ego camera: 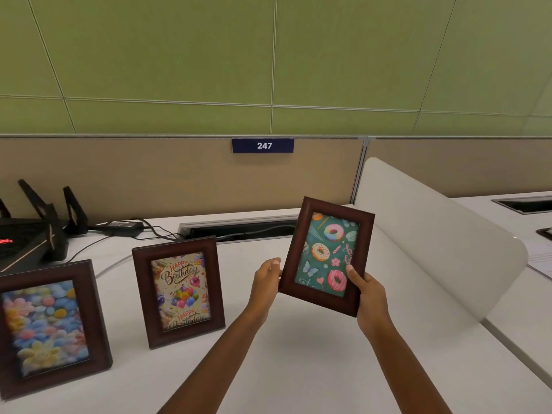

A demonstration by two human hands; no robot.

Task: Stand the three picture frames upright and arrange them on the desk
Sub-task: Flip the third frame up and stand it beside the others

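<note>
Three dark wooden picture frames are in view. The flower frame [50, 327] stands upright at the near left of the white desk [298, 369]. To its right stands the birthday frame [179, 291], also upright. The donut frame [327, 253] is held in the air above the desk, tilted a little to the right. My left hand [267, 279] grips its left edge from behind. My right hand [367, 291] holds its lower right corner, thumb on the glass.
A black router [33, 234] with antennas sits at the back left, with a power brick [122, 226] and cables trailing beside it. A cable slot [239, 230] runs along the desk's back edge. A white divider panel [433, 234] borders the desk on the right.
</note>
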